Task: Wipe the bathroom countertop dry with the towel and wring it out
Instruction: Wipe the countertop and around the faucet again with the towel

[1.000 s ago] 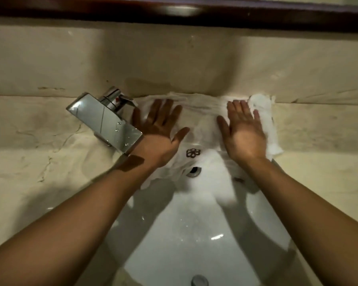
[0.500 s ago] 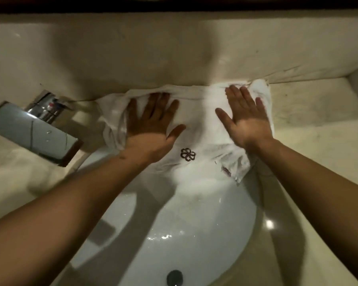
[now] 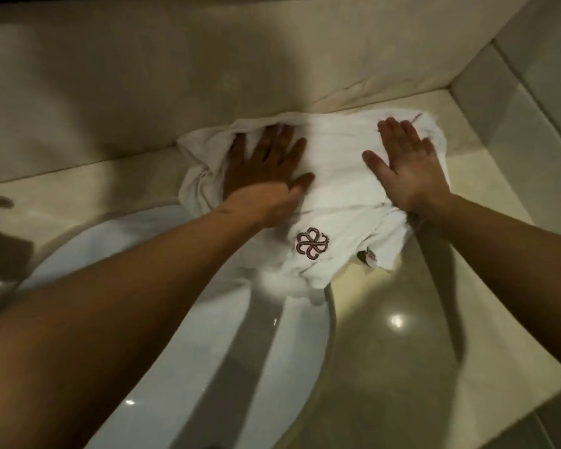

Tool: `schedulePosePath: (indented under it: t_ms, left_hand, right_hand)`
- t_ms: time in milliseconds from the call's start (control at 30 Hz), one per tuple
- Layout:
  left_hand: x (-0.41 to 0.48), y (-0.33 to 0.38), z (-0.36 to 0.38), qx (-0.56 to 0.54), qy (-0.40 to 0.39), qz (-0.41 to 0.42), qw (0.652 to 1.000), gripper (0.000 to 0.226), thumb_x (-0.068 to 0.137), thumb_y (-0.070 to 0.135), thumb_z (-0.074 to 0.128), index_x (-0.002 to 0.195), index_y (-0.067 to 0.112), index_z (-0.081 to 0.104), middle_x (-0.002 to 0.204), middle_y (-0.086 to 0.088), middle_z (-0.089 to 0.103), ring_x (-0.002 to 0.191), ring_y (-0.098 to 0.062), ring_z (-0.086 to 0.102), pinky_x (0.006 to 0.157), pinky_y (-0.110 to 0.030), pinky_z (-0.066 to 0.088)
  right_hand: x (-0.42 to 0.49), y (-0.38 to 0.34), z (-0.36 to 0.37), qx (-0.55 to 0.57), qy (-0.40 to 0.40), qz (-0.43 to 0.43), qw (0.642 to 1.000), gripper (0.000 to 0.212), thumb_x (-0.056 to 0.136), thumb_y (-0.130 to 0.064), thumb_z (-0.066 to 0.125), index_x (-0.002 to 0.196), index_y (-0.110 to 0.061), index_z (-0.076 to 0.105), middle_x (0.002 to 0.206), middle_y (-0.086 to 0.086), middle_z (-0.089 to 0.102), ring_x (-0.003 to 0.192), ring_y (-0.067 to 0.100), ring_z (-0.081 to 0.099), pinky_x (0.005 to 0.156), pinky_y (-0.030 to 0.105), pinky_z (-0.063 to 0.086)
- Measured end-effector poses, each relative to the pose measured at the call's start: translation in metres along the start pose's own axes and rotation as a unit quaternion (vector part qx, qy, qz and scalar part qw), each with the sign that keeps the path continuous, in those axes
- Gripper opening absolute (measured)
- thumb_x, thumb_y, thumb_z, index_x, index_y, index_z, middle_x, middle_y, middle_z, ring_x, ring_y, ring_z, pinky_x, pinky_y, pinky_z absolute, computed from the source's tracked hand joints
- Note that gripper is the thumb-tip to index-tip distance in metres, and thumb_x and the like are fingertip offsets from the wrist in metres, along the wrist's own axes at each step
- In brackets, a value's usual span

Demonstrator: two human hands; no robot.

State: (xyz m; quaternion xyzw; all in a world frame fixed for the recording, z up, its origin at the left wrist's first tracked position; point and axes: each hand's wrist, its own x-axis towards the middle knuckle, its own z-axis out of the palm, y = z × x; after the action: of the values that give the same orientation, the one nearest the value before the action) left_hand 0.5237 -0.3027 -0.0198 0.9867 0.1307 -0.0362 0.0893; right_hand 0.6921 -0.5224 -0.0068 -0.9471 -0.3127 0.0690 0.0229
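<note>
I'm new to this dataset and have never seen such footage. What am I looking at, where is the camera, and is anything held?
No machine here: these are a person's two bare arms, filmed by a wide-angle camera worn on the head, looking down. The left hand and right hand lie flat, fingers straight, pressing a white towel onto the beige countertop by the back wall. Nothing is gripped. The towel bears a flower-like emblem, and its near edge overlaps the white sink.

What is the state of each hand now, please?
Left hand: open, fingers flat, pressing on the towel.
Right hand: open, fingers flat, pressing on the towel.
</note>
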Motion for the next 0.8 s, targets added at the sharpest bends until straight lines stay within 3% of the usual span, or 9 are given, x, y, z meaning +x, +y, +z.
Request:
schedulePosePath:
  t_ms: [233, 367, 533, 667, 800]
  left_hand:
    - [0.003, 0.070, 0.011, -0.024, 0.005, 0.080, 0.996, 0.073, 0.101, 0.069, 0.016, 0.165, 0.033, 0.013, 0.176, 0.005, 0.005, 0.162, -0.016, -0.004, 0.126, -0.060, -0.007]
    - [-0.019, 0.096, 0.019, -0.016, 0.010, 0.097, 0.995, 0.078, 0.098, 0.070, 0.012, 0.165, 0.031, 0.019, 0.175, 0.002, 0.013, 0.162, -0.021, 0.006, 0.125, -0.064, -0.002]
    - [-0.066, 0.128, 0.032, -0.015, 0.012, 0.129, 0.991, 0.079, 0.099, 0.069, 0.016, 0.164, 0.024, 0.023, 0.175, -0.007, 0.014, 0.162, -0.028, 0.006, 0.123, -0.069, 0.002]
    - [-0.121, 0.160, 0.032, -0.010, -0.012, 0.102, 0.995, 0.080, 0.101, 0.068, 0.016, 0.166, 0.021, 0.017, 0.174, -0.013, 0.009, 0.161, -0.037, -0.001, 0.119, -0.073, 0.000]
    - [-0.180, 0.194, 0.034, 0.007, -0.057, 0.070, 0.996, 0.079, 0.104, 0.064, 0.008, 0.166, 0.015, -0.004, 0.172, -0.020, -0.012, 0.158, -0.043, -0.018, 0.117, -0.074, -0.008]
  right_hand:
    - [-0.061, 0.071, 0.002, 0.014, 0.013, 0.067, 0.998, 0.084, 0.097, -0.073, 0.013, 0.165, -0.024, 0.013, 0.173, -0.002, 0.010, 0.160, 0.019, 0.006, 0.128, 0.051, 0.005]
    - [-0.102, 0.083, 0.003, 0.024, -0.004, 0.089, 0.996, 0.084, 0.098, -0.073, 0.014, 0.166, -0.023, 0.010, 0.174, -0.001, 0.006, 0.160, 0.019, 0.001, 0.128, 0.051, 0.002]
    - [-0.159, 0.100, 0.012, 0.017, -0.002, 0.095, 0.995, 0.080, 0.101, -0.070, 0.015, 0.166, -0.024, 0.007, 0.174, -0.002, 0.003, 0.160, 0.017, -0.003, 0.128, 0.049, 0.000]
    - [-0.180, 0.107, 0.016, 0.014, -0.008, 0.070, 0.997, 0.080, 0.100, -0.071, 0.013, 0.166, -0.025, 0.005, 0.174, -0.003, -0.001, 0.160, 0.016, -0.007, 0.129, 0.049, -0.001]
    - [-0.206, 0.106, 0.017, 0.002, -0.007, 0.011, 1.000, 0.080, 0.101, -0.070, 0.011, 0.165, -0.025, 0.003, 0.174, -0.002, -0.002, 0.160, 0.015, -0.008, 0.129, 0.048, 0.000]
